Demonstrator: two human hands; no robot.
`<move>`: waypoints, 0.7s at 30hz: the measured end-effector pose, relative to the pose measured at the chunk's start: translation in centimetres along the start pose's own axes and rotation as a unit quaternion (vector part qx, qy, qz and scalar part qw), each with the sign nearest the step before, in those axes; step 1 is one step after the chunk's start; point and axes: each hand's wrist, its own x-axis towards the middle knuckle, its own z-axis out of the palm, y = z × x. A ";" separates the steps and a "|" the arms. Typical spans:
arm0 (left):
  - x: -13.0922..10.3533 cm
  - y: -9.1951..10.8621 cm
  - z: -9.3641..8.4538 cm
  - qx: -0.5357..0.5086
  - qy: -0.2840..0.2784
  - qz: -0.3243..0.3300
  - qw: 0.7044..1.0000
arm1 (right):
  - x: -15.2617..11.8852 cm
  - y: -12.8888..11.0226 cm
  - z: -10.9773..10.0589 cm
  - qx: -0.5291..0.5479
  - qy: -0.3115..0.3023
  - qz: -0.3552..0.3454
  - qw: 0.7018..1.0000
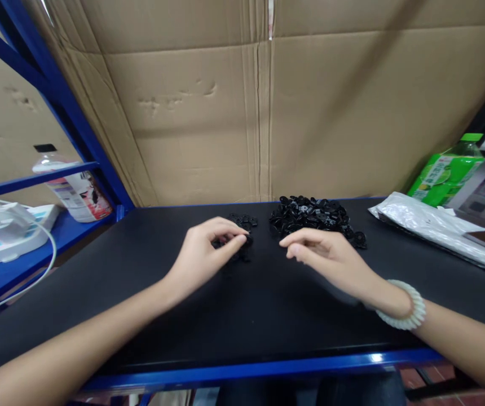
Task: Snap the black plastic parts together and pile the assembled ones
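Note:
My left hand (208, 245) is closed in a pinch, thumb and forefinger meeting around a small black part (248, 239) whose shape is mostly hidden. Beneath and behind those fingers lies a loose group of small black parts (245, 220) on the black tabletop. My right hand (329, 256), with a pale coiled band on its wrist, hovers just in front of a larger heap of round black plastic parts (310, 214). Its fingers are curled together with the thumb close to them; whether anything is between them cannot be made out.
Cardboard (183, 124) walls the back. On the left, a blue rack frame (69, 124) stands beside a bottle (77, 192) and a white power strip (18, 237) with a cable. A silvery plastic bag (432, 225) and a green-labelled bottle (445, 172) are at right.

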 end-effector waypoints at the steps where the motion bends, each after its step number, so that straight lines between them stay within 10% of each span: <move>1: 0.7 -0.8 -0.5 0.041 0.016 0.012 0.999 | 0.2 0.0 -0.5 -0.012 0.028 -0.002 1.000; 7: 3.1 -5.2 -1.8 0.158 0.027 -0.013 0.987 | 1.8 1.0 -4.3 -0.017 0.173 -0.027 0.984; 12: 2.5 -4.5 -0.9 0.157 0.052 0.026 0.986 | 2.5 0.9 -7.7 0.000 0.230 -0.031 0.973; 16: 0.8 -1.7 0.1 0.127 0.031 0.094 0.987 | 2.3 0.5 -8.7 -0.191 0.109 -0.022 0.975; 21: -1.6 0.7 1.5 0.067 -0.044 0.155 0.985 | 1.9 2.0 -6.5 -0.445 -0.040 -0.057 0.893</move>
